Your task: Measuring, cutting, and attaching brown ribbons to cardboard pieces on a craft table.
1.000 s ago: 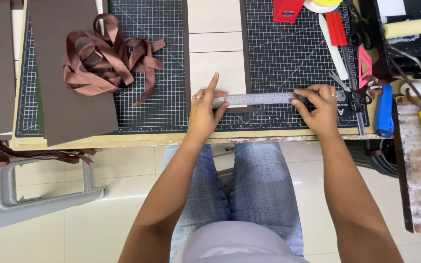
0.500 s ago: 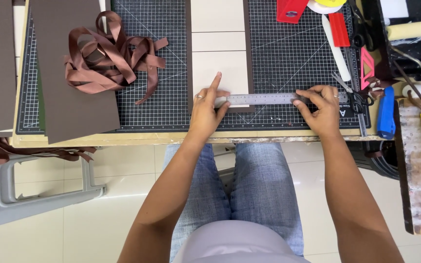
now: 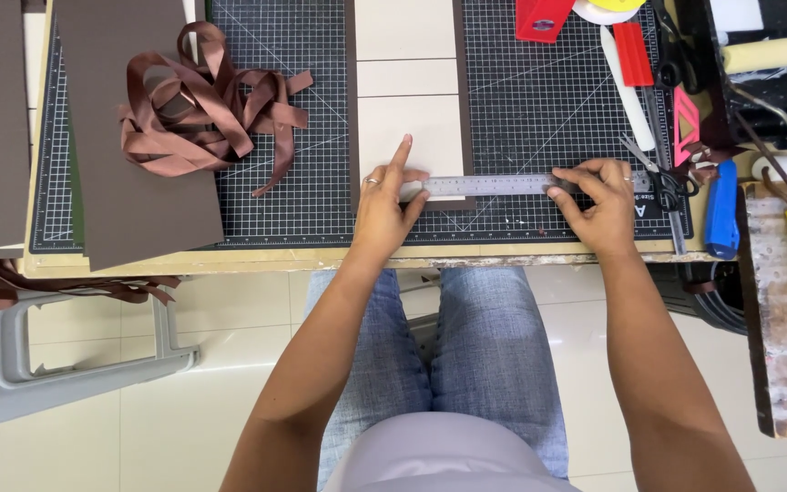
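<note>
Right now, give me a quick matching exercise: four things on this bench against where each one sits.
Things:
1. steel ruler
2. brown ribbon
3. blue tool
4. paint roller

Places:
A. far right corner, in a black tray
B. heaped on the left cutting mat
C. pinned under both hands across the cream card
D. right edge of the bench, just past the right hand

Pairs: 1-C, 2-B, 3-D, 4-A. The left hand and right hand press the ruler flat.
</note>
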